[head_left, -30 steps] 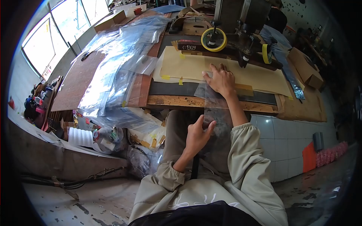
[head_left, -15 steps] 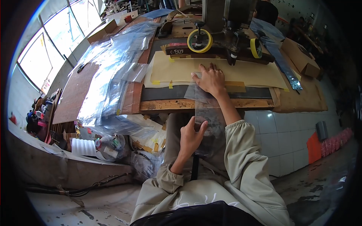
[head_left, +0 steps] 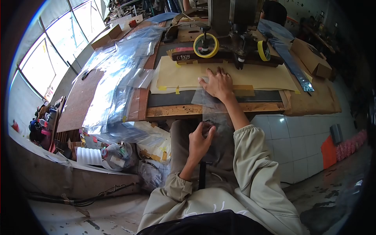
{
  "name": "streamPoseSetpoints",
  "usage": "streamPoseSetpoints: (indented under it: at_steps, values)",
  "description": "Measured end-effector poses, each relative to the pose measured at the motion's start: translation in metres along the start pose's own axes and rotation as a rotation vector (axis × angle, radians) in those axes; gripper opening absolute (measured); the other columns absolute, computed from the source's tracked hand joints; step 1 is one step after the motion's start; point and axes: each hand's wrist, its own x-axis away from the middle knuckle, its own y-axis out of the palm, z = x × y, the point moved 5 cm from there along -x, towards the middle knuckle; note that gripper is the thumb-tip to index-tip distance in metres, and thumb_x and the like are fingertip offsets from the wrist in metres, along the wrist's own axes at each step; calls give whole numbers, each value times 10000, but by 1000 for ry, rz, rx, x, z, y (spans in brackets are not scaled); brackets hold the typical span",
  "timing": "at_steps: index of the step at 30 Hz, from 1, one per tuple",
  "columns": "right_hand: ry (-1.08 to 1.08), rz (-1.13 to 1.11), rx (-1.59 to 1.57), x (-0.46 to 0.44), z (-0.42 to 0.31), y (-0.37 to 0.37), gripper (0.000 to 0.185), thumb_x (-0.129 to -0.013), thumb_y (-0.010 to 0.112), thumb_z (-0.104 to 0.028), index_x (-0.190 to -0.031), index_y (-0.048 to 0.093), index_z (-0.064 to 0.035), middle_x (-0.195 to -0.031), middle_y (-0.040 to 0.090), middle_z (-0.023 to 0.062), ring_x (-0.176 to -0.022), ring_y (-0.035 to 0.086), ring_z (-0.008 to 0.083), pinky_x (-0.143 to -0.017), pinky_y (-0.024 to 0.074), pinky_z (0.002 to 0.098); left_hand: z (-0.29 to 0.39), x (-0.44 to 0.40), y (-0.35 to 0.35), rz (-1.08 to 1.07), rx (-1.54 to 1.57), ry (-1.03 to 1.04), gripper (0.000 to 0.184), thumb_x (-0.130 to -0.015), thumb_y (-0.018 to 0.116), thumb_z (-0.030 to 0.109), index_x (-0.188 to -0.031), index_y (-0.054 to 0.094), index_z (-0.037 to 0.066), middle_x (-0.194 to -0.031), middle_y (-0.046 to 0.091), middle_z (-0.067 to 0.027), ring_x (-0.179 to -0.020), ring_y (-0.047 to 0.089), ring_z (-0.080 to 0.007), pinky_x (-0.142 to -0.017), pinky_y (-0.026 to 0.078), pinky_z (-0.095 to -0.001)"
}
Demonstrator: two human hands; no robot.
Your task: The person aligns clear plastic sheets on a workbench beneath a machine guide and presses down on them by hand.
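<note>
A clear plastic sheet (head_left: 213,119) hangs from the bench's front edge down over my lap, its upper end near my right hand. My right hand (head_left: 218,84) lies flat with fingers spread on the yellowish paper sheet (head_left: 188,74), its thumb by the top of the plastic. Lower down, my left hand (head_left: 199,141) is curled at the left edge of the plastic, which it appears to grip; its inner fingers are partly hidden. Yellow tape pieces (head_left: 177,90) stick to the paper's front edge.
Behind the paper stands a press machine (head_left: 239,39) with a dark bar and yellow tape rolls (head_left: 206,45). Clear plastic sheets (head_left: 117,82) pile up on the left. A cardboard box (head_left: 309,58) sits at right. Another person (head_left: 274,13) is at the back.
My left hand has dropped slightly, and its fingers look a little more closed. My right hand stays flat on the paper. The whole view has shifted slightly.
</note>
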Motion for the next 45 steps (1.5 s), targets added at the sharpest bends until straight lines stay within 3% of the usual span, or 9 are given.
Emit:
streamPoseSetpoints:
  at_steps: [6, 9, 14, 20, 24, 30, 36, 39, 45]
  values:
    - [16, 75, -63, 0, 2, 8, 603, -815, 509, -538, -1190, 559, -70, -1253, 473, 295, -1209, 436, 384, -990, 354, 450, -15, 13, -2, 166, 8, 54, 259, -843, 628, 102, -1054, 526, -8, -899, 641, -128, -804, 632, -203, -715, 481, -292]
    - [23, 48, -47, 1, 2, 8, 620, -820, 499, -543, -1224, 532, -74, -1267, 465, 292, -1226, 423, 378, -1008, 339, 453, 11, 14, -18, 435, -253, 449, 248, -814, 616, 42, -1040, 524, -1, -996, 593, -138, -915, 582, -260, -757, 467, -312]
    - [36, -1, -57, 1, 2, 6, 592, -832, 496, -519, -1227, 527, -78, -1273, 470, 280, -1232, 428, 358, -1004, 344, 458, 61, -65, -16, 206, -581, 738, 297, -784, 560, 14, -1078, 521, 0, -1101, 532, -172, -952, 546, -333, -833, 438, -417]
    - [-139, 191, 9, 0, 10, 19, 348, -816, 546, -275, -1062, 576, -31, -1182, 525, 265, -1112, 512, 367, -913, 428, 430, 36, -129, 13, -25, -505, 503, 415, -780, 491, -29, -1193, 445, -22, -1263, 489, -216, -1148, 488, -381, -928, 437, -419]
    - [-102, 308, -153, 8, 4, -2, 192, -782, 559, -116, -932, 588, 0, -1068, 553, 227, -1032, 541, 360, -849, 466, 383, 28, -128, 14, -25, -551, 445, 345, -838, 445, 39, -1180, 467, -4, -1213, 534, -218, -978, 572, -422, -811, 479, -464]
    - [-128, 296, -253, 60, 0, -30, 247, -809, 565, -111, -1020, 600, 14, -1161, 558, 177, -1122, 514, 321, -965, 414, 402, 32, -127, 16, -54, -695, 394, 349, -806, 532, 86, -1129, 487, -38, -1244, 514, -244, -1003, 590, -376, -814, 499, -443]
    - [-76, 232, -325, 70, 8, -30, 354, -855, 539, -152, -1169, 567, 10, -1288, 516, 160, -1266, 422, 272, -1038, 357, 381, 42, -116, 16, 87, -629, 885, 248, -801, 558, 110, -1027, 595, 14, -1152, 598, -164, -921, 623, -346, -753, 523, -438]
    - [-43, 215, -381, 72, 10, -25, 360, -860, 532, -164, -1179, 568, 0, -1287, 516, 166, -1264, 426, 269, -1062, 327, 390, 45, -114, 14, 3, -582, 572, 213, -807, 557, 113, -1005, 609, 54, -1055, 643, -128, -859, 635, -342, -719, 527, -423]
    - [-78, 240, -244, 72, 9, -25, 357, -854, 530, -173, -1171, 588, -18, -1270, 530, 175, -1252, 445, 267, -1111, 218, 448, 44, -114, 14, 13, -583, 546, 177, -825, 546, 124, -987, 600, 78, -1010, 654, -117, -778, 639, -338, -672, 526, -420]
